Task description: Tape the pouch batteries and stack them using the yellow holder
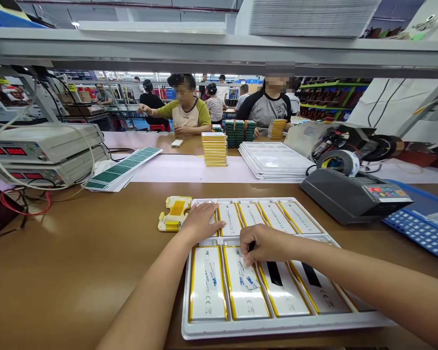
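A white plastic tray (286,331) lies on the brown bench, holding two rows of flat pouch batteries with yellow-taped edges. My left hand (200,222) rests flat on the far row, at that row's left end, and grips nothing. My right hand (266,244) is pinched over the near row, on a white label strip (248,276) lying across a battery (241,291). A small dark item shows between its fingers, too hidden to name. Black strips (274,273) lie on the batteries to the right. A yellow-and-white jig (175,214) sits just left of the tray.
An electronic tape dispenser (354,198) and a blue perforated tray (419,229) stand to the right. Bench testers (44,155) with cables and green label sheets (122,167) are at left. Stacked batteries (214,149), stacked trays (273,161) and co-workers are ahead.
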The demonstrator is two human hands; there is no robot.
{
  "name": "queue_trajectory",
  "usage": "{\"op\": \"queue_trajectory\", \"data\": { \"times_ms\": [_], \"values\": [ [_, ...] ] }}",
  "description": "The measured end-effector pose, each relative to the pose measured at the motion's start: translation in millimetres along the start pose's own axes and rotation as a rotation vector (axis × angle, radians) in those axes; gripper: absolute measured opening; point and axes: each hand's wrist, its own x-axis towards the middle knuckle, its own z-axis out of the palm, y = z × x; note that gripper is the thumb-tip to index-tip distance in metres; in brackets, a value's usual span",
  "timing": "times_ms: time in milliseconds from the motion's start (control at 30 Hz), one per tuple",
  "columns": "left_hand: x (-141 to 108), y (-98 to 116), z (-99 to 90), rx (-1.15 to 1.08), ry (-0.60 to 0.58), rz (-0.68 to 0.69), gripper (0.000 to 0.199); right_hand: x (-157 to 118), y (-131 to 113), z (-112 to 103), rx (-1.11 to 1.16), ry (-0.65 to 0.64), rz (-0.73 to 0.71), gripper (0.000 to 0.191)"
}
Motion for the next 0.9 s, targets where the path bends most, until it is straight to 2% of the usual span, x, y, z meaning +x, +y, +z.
{"op": "queue_trajectory", "data": {
  "times_ms": [67,233,300,367,433,500,567,633,733,767,900],
  "values": [
    [-0.4,0.1,-0.6,0.0,0.005,0.005,0.057,-4.9,-4.0,2.0,0.023,-0.005,-0.017,0.012],
    [0.0,-1.6,2.7,-0.009,0.025,0.023,0.057,-6.8,-21.6,-5.7,0.31,-0.177,-0.104,0.021],
    [0.5,-2.7,4.9,-0.018,0.026,0.021,0.057,5.0,-28.0,-5.3,0.31,-0.106,-0.101,0.018],
    [0.6,-4.0,6.1,-0.03,0.014,0.0,0.054,22.6,-32.0,1.0,0.219,0.008,-0.052,0.014],
    [0.2,-6.2,6.1,-0.034,-0.004,-0.011,0.051,40.3,-33.8,10.6,0.096,0.069,-0.015,0.011],
    [-0.4,-9.1,5.7,-0.037,-0.028,-0.007,0.052,52.6,-34.7,18.5,-0.034,0.088,-0.056,0.011],
    [-0.8,-12.2,5.6,-0.051,-0.035,0.008,0.053,57.2,-35.6,21.1,-0.146,0.098,-0.166,0.01],
    [-0.9,-14.5,6.3,-0.07,-0.019,0.016,0.052,56.2,-36.7,18.9,-0.192,0.025,-0.256,0.009],
    [-0.6,-15.4,7.4,-0.088,0.024,0.024,0.052,52.4,-37.9,14.6,-0.144,-0.129,-0.237,0.009],
    [-0.7,-15.3,7.5,-0.089,0.025,0.028,0.052,51.9,-38.1,14.7,-0.127,-0.115,-0.214,0.01],
    [-1.4,-15.3,6.9,-0.081,-0.004,0.013,0.05,54.7,-37.6,20.1,-0.073,0.083,-0.172,0.013]
  ]
}}
